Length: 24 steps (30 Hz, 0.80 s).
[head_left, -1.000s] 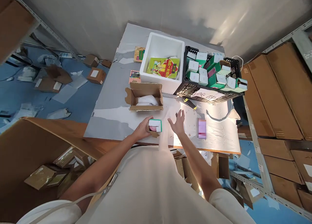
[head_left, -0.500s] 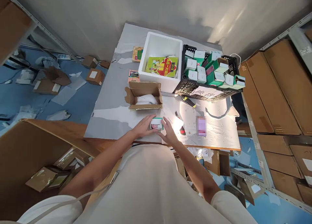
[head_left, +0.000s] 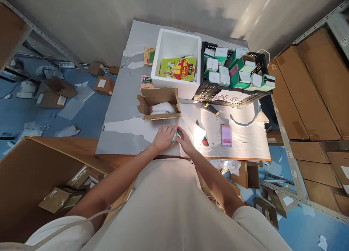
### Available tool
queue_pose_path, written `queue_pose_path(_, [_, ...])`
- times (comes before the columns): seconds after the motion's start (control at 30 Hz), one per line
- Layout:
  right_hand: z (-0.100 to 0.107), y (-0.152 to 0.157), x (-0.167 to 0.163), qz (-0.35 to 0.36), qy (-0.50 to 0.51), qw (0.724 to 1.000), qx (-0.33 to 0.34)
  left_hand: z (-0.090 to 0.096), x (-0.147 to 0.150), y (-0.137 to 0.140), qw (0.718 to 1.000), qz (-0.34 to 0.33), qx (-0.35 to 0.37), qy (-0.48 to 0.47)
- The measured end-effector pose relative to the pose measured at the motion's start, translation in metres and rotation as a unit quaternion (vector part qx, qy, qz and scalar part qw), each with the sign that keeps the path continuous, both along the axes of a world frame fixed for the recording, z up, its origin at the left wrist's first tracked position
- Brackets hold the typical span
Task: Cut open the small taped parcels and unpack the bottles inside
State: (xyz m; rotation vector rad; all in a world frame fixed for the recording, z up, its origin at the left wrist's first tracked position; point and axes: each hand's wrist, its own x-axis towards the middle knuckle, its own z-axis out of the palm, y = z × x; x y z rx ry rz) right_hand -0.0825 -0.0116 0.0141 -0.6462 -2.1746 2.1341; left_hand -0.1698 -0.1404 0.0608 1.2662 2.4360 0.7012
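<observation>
Close to the table's front edge, both hands are on a small green-and-white box (head_left: 175,136). My left hand (head_left: 164,138) lies over most of it, fingers closed around its left side. From the right, my right hand (head_left: 185,142) grips the box with bent fingers and thumb. Just beyond the hands, an open cardboard box (head_left: 161,116) contains something wrapped in white. Most of the small box is hidden under the fingers.
Behind are a white foam bin (head_left: 176,88) with booklets and a black crate (head_left: 231,100) of green-and-white boxes. A yellow-black cutter (head_left: 211,109), a red-black tool (head_left: 204,140) and a purple-screened phone (head_left: 226,135) lie to the right. Shelving (head_left: 286,149) borders the right side.
My left hand has slid right over the small box and now covers most of its top, which was visible before. My right hand stays at its right side. The view has shifted slightly.
</observation>
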Motion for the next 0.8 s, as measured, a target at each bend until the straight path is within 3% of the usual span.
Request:
queue_pose_path(0.1, [-0.015,0.011,0.016,-0.046,-0.026,0.998,-0.026,-0.002,-0.012,-0.011,0.999,0.047,0.000,-0.016])
queue_pose_path(0.23, [-0.027,0.020,0.035,-0.062,-0.058,0.996,0.016,-0.012,-0.027,-0.046,0.972,0.192,0.108,-0.079])
queue_pose_path(0.3, [-0.024,0.020,0.036,-0.053,-0.041,0.998,0.008,-0.020,-0.028,-0.061,0.930,0.275,0.188,-0.155])
queue_pose_path(0.37, [-0.014,0.017,0.032,-0.038,-0.006,0.999,-0.017,-0.028,-0.023,-0.069,0.870,0.327,0.255,-0.265])
queue_pose_path(0.47, [0.006,0.014,0.022,-0.051,0.034,0.998,-0.021,-0.037,-0.011,-0.070,0.785,0.360,0.287,-0.415])
queue_pose_path(0.57, [0.026,0.018,0.015,-0.058,0.042,0.997,0.030,-0.045,-0.004,-0.070,0.732,0.349,0.285,-0.511])
queue_pose_path(0.67, [0.039,0.027,0.012,0.007,0.070,0.989,0.127,-0.055,-0.004,-0.071,0.690,0.318,0.283,-0.586])
queue_pose_path(0.73, [0.044,0.031,0.010,0.065,0.094,0.971,0.211,-0.066,-0.002,-0.068,0.682,0.320,0.252,-0.607])
queue_pose_path(0.8, [0.045,0.031,0.007,0.126,0.104,0.945,0.284,-0.077,0.001,-0.061,0.697,0.335,0.206,-0.599])
